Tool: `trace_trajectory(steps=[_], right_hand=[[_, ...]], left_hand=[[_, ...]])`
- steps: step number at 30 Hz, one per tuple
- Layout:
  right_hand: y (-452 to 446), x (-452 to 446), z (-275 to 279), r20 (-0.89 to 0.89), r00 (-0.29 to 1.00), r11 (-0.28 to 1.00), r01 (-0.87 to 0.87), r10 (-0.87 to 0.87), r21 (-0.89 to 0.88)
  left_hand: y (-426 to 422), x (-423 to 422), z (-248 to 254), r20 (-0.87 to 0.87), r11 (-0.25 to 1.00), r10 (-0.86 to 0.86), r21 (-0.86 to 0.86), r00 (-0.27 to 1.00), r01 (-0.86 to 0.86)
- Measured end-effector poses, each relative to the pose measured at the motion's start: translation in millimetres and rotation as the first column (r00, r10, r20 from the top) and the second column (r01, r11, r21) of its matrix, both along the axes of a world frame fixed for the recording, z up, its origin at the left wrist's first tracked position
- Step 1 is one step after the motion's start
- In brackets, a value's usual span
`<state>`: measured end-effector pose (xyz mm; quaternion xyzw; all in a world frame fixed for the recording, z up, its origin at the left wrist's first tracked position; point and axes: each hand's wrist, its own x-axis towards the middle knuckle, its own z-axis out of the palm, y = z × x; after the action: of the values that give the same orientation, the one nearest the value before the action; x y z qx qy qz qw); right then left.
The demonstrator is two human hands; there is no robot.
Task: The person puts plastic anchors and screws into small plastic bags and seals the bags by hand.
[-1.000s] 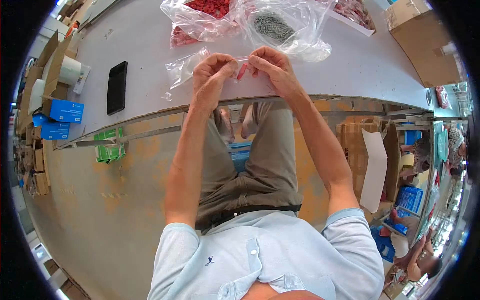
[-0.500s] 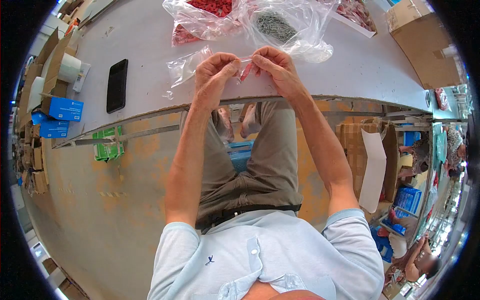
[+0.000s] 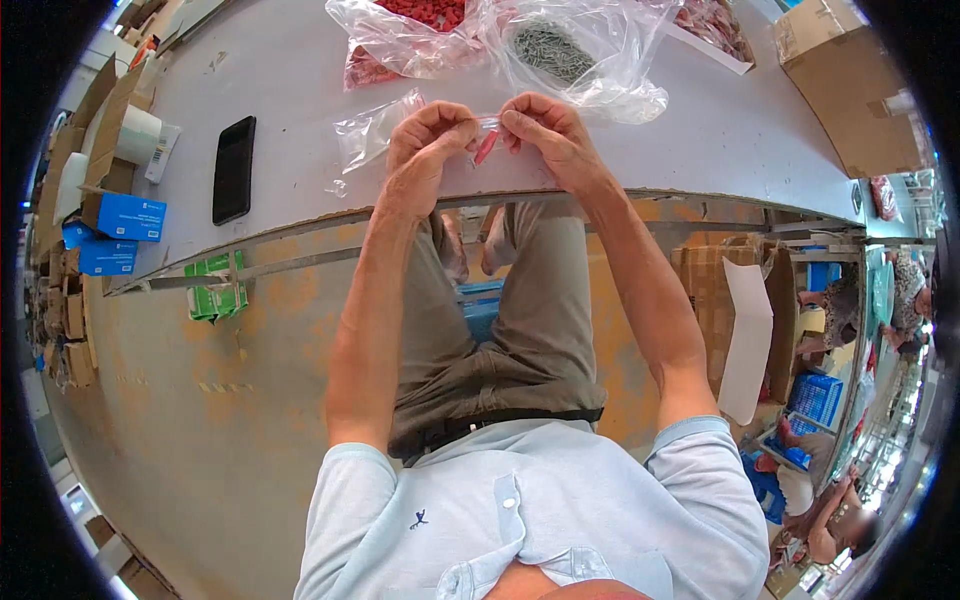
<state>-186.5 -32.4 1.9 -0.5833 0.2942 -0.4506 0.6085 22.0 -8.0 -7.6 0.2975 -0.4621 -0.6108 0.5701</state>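
At the near edge of a pale grey worktable (image 3: 300,110), a seated person holds a small, clear plastic bag (image 3: 490,123) stretched between both hands. The left hand (image 3: 430,150) pinches one top corner between thumb and fingertips; the right hand (image 3: 551,137) grips the other just as tightly, leaving no visible gap at either pinch. A slim red piece (image 3: 486,148) shows below the bag's top edge, between the hands, and appears to be inside.

Work on this bag looks well along, though whether its top is closed, or anything else is in it, cannot be told. Much material lies unused: just beyond the hands, a large clear plastic bag (image 3: 640,103) holds a heap of thin grey metal pieces (image 3: 552,53), and to its left another clear plastic bag (image 3: 428,62) bears bright red pieces (image 3: 428,13). Flat, clear plastic packaging (image 3: 362,138) with no red visible in it lies just left of the left hand. Farther left rests a black, rectangular smartphone (image 3: 233,170); a brown cardboard box (image 3: 850,95) stands at far right.
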Motion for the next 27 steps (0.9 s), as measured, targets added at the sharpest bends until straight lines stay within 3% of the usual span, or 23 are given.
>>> trace_trajectory(steps=[4,9,19,21,24,27], right_hand=[[0.0,-0.1,-2.4,0.027,0.999,0.999,0.036,-0.036,0.008],[3.7,3.9,0.5,-0.113,0.992,0.996,0.051,-0.06,-0.079],[3.1,4.1,-1.1,-0.126,0.991,0.993,0.037,-0.051,-0.108],[5.7,5.4,1.5,-0.15,0.987,0.994,0.039,-0.054,-0.105],[3.8,3.6,1.3,-0.162,0.986,0.995,0.027,-0.043,-0.099],[5.1,4.3,0.6,-0.144,0.989,0.995,0.031,-0.044,-0.093]], left_hand=[[6.6,-12.5,13.1,0.007,0.998,0.056,0.03,0.998,-0.057],[7.6,-17.9,14.0,0.295,0.988,0.152,-0.013,0.943,-0.155],[6.6,-15.9,9.6,0.334,0.984,0.176,-0.028,0.926,-0.177],[8.1,-15.6,11.4,0.224,0.993,0.117,0.003,0.968,-0.12],[7.5,-11.6,12.4,0.321,0.995,0.085,0.014,0.943,-0.094],[5.1,-15.6,7.3,0.267,0.991,0.133,-0.016,0.954,-0.133]])
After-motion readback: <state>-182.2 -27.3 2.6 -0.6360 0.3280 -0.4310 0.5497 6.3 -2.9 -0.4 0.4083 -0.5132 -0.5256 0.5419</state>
